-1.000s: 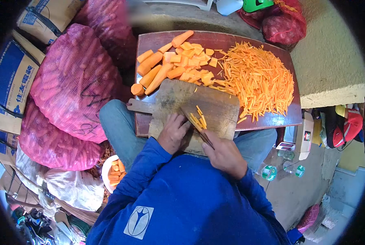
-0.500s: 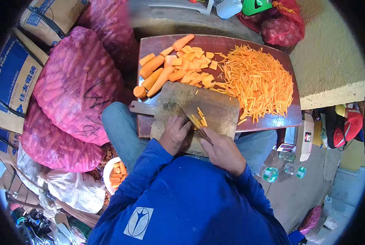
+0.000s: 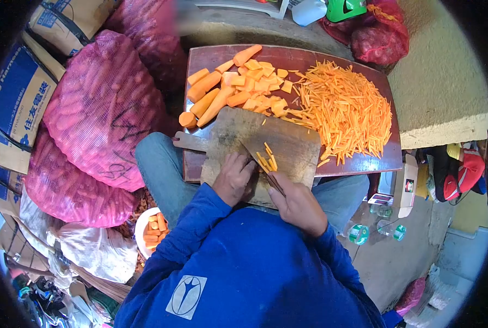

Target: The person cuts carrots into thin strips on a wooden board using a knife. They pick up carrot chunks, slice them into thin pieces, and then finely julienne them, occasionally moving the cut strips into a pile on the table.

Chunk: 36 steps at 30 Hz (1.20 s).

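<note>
My right hand (image 3: 300, 208) is wrapped round the handle of a knife (image 3: 263, 170), whose blade points up and left across a worn wooden cutting board (image 3: 293, 139). Close to the blade's left side, my left hand (image 3: 234, 179) presses down on the board with curled fingers; what lies under the fingertips is hidden. A few cut carrot sticks (image 3: 268, 158) rest on the board just right of the blade. Beyond the board are peeled carrots (image 3: 204, 86) and carrot chunks (image 3: 257, 82). A large heap of carrot sticks (image 3: 347, 112) covers the right of the table.
The red-brown low table (image 3: 358, 167) carries the board, above my knees. Pink mesh sacks (image 3: 104, 109) stand at left beside cardboard boxes (image 3: 20, 104). A white bowl of carrots (image 3: 142, 229) is by my left leg. Plastic bottles (image 3: 358, 234) lie on the floor at right.
The view has shifted very slightly. Both hands stay at nearly the same place on the board, and the knife stays beside the left fingers.
</note>
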{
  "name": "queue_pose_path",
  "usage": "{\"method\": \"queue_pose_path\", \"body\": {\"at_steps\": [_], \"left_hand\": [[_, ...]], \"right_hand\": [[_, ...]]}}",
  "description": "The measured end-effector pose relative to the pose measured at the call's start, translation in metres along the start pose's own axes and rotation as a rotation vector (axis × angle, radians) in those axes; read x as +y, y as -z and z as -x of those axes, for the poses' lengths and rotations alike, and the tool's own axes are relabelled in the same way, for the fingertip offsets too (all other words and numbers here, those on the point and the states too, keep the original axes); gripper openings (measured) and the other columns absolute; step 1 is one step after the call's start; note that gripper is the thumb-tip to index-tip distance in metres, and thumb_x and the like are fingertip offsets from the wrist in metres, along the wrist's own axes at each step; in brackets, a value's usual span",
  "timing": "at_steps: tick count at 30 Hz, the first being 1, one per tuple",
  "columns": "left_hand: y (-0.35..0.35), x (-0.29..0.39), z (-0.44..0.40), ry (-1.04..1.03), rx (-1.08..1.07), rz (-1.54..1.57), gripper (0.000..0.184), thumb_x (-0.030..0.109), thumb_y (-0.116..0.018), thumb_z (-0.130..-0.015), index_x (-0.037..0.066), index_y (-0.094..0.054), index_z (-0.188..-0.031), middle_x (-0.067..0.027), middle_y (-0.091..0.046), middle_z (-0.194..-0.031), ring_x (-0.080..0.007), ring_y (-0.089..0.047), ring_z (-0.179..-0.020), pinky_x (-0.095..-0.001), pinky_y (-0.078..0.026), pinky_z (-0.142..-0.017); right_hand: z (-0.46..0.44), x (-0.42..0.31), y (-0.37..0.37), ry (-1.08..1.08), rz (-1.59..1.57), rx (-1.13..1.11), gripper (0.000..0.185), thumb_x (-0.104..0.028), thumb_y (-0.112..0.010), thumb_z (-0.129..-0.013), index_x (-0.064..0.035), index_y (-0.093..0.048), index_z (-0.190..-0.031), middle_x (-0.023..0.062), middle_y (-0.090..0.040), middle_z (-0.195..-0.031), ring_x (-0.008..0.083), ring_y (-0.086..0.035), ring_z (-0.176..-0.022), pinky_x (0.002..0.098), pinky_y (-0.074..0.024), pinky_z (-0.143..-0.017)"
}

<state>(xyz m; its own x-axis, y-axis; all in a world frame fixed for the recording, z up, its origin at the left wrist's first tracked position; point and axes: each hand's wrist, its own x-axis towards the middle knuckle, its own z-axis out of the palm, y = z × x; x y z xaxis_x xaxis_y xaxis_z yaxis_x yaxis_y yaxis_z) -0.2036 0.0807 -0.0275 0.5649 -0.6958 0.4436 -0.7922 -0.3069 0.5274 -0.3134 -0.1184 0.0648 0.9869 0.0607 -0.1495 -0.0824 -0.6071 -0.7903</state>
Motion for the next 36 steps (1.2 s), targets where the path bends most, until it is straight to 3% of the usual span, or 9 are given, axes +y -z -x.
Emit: {"method": "queue_pose_path", "body": {"at_steps": [4, 7, 10, 13, 16, 19, 26, 28, 36], "left_hand": [[0.002, 0.001, -0.001, -0.003, -0.003, -0.033, 0.046, 0.005, -0.075, -0.073, -0.005, -0.069, -0.117, -0.0199, -0.062, -0.111, -0.0407, -0.059, -0.102, -0.0492, -0.05, -0.091], [0.003, 0.002, 0.0, 0.011, -0.004, -0.037, 0.044, 0.006, -0.075, -0.073, -0.005, -0.069, -0.116, -0.0198, -0.062, -0.111, -0.0406, -0.059, -0.101, -0.0495, -0.049, -0.091], [0.001, 0.003, 0.0, 0.013, -0.004, -0.02, 0.045, 0.005, -0.075, -0.073, -0.005, -0.069, -0.116, -0.0199, -0.061, -0.11, -0.0406, -0.058, -0.101, -0.0494, -0.049, -0.09], [0.001, 0.002, 0.0, -0.01, 0.011, -0.034, 0.045, 0.005, -0.074, -0.073, -0.006, -0.069, -0.117, -0.0198, -0.061, -0.109, -0.0404, -0.058, -0.102, -0.0491, -0.049, -0.09], [0.004, 0.002, -0.001, -0.01, 0.015, -0.058, 0.045, 0.006, -0.074, -0.072, -0.006, -0.069, -0.116, -0.0195, -0.061, -0.108, -0.0401, -0.057, -0.102, -0.049, -0.049, -0.089], [0.0, 0.001, 0.001, -0.012, 0.016, -0.056, 0.046, 0.007, -0.075, -0.071, -0.006, -0.069, -0.115, -0.019, -0.061, -0.108, -0.0398, -0.057, -0.102, -0.0495, -0.048, -0.089], [-0.002, 0.001, 0.001, 0.013, -0.002, -0.056, 0.047, 0.008, -0.077, -0.069, -0.005, -0.069, -0.114, -0.0184, -0.061, -0.109, -0.039, -0.057, -0.102, -0.0493, -0.047, -0.089], [-0.001, 0.001, 0.003, 0.01, 0.005, -0.065, 0.046, 0.008, -0.077, -0.069, -0.004, -0.069, -0.113, -0.0182, -0.061, -0.108, -0.039, -0.057, -0.101, -0.0492, -0.047, -0.088], [-0.002, 0.0, 0.003, 0.004, 0.042, -0.029, 0.042, 0.003, -0.078, -0.07, -0.003, -0.069, -0.111, -0.0189, -0.063, -0.11, -0.0398, -0.059, -0.102, -0.0496, -0.049, -0.088]], "right_hand": [[-0.009, -0.003, 0.0, -0.013, 0.002, 0.016, 0.033, -0.017, -0.065, -0.105, -0.0017, -0.063, -0.134, 0.0323, -0.07, -0.094, 0.0541, -0.07, -0.088, 0.0559, -0.0553, -0.074], [0.005, -0.004, 0.01, -0.031, -0.029, -0.026, 0.035, -0.02, -0.065, -0.105, -0.0008, -0.058, -0.134, 0.0339, -0.071, -0.091, 0.0548, -0.07, -0.086, 0.0626, -0.0554, -0.075], [0.0, 0.001, 0.0, -0.015, 0.059, -0.003, 0.035, -0.021, -0.065, -0.106, -0.0008, -0.058, -0.134, 0.0338, -0.071, -0.091, 0.055, -0.07, -0.085, 0.0631, -0.0549, -0.074], [-0.008, -0.004, 0.0, -0.019, 0.038, 0.003, 0.033, -0.017, -0.065, -0.105, -0.0002, -0.062, -0.133, 0.0316, -0.071, -0.094, 0.0533, -0.071, -0.088, 0.0564, -0.0556, -0.076], [0.004, -0.002, 0.004, 0.007, 0.003, -0.006, 0.036, -0.023, -0.064, -0.106, -0.0021, -0.057, -0.135, 0.0336, -0.071, -0.089, 0.0547, -0.071, -0.085, 0.063, -0.0553, -0.074], [0.001, -0.002, 0.0, -0.042, 0.013, -0.018, 0.034, -0.017, -0.065, -0.105, -0.0009, -0.061, -0.135, 0.0322, -0.072, -0.096, 0.0536, -0.071, -0.088, 0.057, -0.0559, -0.076], [0.004, -0.007, 0.002, -0.034, 0.012, -0.004, 0.034, -0.017, -0.065, -0.106, -0.0007, -0.061, -0.135, 0.0325, -0.071, -0.096, 0.0539, -0.071, -0.088, 0.0571, -0.0554, -0.075], [0.009, -0.009, 0.003, -0.021, 0.027, 0.007, 0.033, -0.021, -0.064, -0.106, -0.0021, -0.058, -0.132, 0.0332, -0.072, -0.09, 0.055, -0.071, -0.086, 0.0634, -0.0549, -0.074], [-0.009, -0.002, -0.001, 0.037, 0.02, 0.063, 0.039, -0.019, -0.067, -0.105, 0.0008, -0.06, -0.137, 0.0337, -0.072, -0.097, 0.0541, -0.071, -0.091, 0.0587, -0.0571, -0.078]]}}
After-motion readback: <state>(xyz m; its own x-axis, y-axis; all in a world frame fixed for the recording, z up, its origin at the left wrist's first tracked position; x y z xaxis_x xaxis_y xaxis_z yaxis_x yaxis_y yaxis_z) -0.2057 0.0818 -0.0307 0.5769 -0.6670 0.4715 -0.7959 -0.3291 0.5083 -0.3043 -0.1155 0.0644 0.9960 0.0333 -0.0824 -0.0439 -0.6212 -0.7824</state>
